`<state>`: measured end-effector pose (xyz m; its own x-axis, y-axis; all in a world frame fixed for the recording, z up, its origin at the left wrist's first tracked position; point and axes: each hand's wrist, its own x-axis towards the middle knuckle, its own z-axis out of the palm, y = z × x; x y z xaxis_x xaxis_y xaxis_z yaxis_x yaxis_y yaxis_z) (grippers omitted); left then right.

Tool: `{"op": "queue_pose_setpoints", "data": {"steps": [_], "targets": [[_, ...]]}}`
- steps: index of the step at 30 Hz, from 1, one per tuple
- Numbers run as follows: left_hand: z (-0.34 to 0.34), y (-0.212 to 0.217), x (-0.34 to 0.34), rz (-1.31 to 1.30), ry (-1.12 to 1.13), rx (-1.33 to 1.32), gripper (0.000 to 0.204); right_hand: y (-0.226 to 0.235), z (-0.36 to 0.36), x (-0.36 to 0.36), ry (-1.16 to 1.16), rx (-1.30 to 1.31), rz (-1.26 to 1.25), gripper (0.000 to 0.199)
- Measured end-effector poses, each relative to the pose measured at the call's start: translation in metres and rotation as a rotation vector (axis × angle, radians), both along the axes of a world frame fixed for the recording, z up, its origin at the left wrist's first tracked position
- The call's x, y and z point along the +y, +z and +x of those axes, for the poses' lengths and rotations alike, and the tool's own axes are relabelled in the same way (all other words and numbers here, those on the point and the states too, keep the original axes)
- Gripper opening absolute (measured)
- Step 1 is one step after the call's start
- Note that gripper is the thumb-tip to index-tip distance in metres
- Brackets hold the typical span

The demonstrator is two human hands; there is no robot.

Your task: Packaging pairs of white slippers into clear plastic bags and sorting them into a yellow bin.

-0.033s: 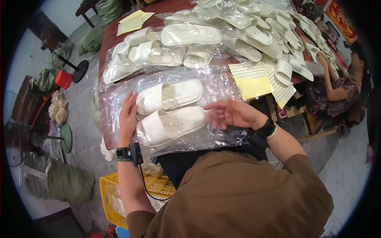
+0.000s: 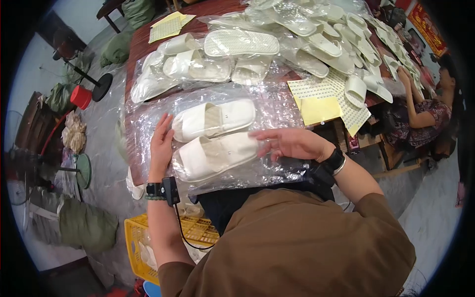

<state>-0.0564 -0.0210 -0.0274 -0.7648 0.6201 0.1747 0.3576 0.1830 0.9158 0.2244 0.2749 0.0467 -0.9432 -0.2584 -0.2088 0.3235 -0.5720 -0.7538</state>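
Note:
Two white slippers lie side by side on clear plastic bags, toes to the left: the farther slipper (image 2: 237, 113) and the nearer slipper (image 2: 195, 161). Each carries a small dark mark on its insole. At their toe ends my left hand (image 2: 161, 146) rests open on the plastic bags (image 2: 284, 171), fingers stretched out. My right hand (image 2: 294, 143) is open too, palm turned inward, its fingertips over the heel end of the nearer slipper. Whether those fingertips press on it I cannot tell. Neither hand grips anything.
Yellow-backed sticker sheets (image 2: 316, 106) lie right of the bags. Several bagged slippers (image 2: 242, 43) are heaped along the red table's far side. Another person (image 2: 423, 111) sits at right, hands on slippers. A yellow crate (image 2: 133, 247) stands below my left arm.
My right hand has moved slightly left, bringing its fingers over the nearer slipper's heel. My left hand stays beside the toes. The whole view has shifted slightly.

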Motion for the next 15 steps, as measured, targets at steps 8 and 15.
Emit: {"op": "queue_pose_setpoints", "data": {"steps": [8,15], "targets": [[-0.005,0.000,0.000,0.106,0.012,-0.162,0.045,-0.038,-0.051,-0.006,0.200,0.883,1.346,0.063],[0.001,0.014,0.004,0.468,0.058,-0.626,0.041,-0.039,-0.121,-0.022,0.218,1.024,1.607,0.080]]}}
